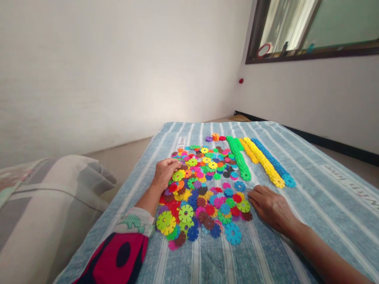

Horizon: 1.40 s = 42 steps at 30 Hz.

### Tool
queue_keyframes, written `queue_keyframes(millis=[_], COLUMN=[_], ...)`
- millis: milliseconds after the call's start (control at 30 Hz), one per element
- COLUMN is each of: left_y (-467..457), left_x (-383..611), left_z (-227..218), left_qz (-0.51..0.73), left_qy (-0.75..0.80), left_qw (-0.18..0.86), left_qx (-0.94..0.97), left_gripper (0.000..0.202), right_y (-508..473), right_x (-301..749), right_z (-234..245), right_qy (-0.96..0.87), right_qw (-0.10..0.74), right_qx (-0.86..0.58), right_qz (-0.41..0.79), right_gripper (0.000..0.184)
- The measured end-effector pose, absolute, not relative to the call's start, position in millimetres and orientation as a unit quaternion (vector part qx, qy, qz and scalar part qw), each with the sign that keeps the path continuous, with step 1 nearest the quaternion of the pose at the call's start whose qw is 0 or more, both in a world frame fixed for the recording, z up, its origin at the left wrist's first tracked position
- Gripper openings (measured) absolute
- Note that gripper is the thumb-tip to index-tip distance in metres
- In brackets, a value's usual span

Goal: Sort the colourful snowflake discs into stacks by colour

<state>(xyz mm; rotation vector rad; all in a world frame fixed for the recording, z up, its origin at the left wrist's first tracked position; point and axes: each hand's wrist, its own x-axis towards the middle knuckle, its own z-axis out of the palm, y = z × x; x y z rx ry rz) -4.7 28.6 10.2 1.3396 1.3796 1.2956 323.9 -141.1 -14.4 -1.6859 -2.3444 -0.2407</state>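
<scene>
A heap of several flat plastic snowflake discs (207, 189) in many colours lies on a blue striped bed sheet (310, 205). My left hand (164, 172) rests on the heap's left edge, fingers curled over the discs near a green one. My right hand (271, 206) lies flat on the sheet at the heap's right edge, fingers stretched toward a green disc (243, 205). Beyond the heap lie three sorted rows: a green row (239, 157), a yellow row (263, 162) and a blue row (275, 163).
A small orange stack (215, 137) with purple and red discs beside it sits at the far edge of the heap. A grey striped pillow (44, 213) lies at the left. White walls and a window (314, 27) stand beyond the bed.
</scene>
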Motion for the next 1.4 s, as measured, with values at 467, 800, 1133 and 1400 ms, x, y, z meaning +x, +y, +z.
queue_keyframes(millis=[467,800,1133,1400], left_y=[25,32,41,40], left_x=[3,-11,-19,-16], left_z=[19,31,22,14], left_qz=[0.504,0.568,0.576,0.536], left_qy=[0.54,0.546,0.6,0.621], left_qw=[0.439,0.425,0.372,0.337], left_qx=[0.511,0.445,0.412,0.461], left_gripper=[0.03,0.029,0.024,0.024], right_y=[-141,-135,-134,-132], right_x=[323,332,332,314], right_z=[-12,-11,-22,-16], right_qy=[-0.789,-0.773,-0.769,-0.788], right_qw=[0.171,0.229,0.271,0.255], right_qx=[-0.59,-0.589,-0.579,-0.56], right_qz=[-0.022,0.052,0.021,0.008], right_gripper=[0.028,0.02,0.024,0.025])
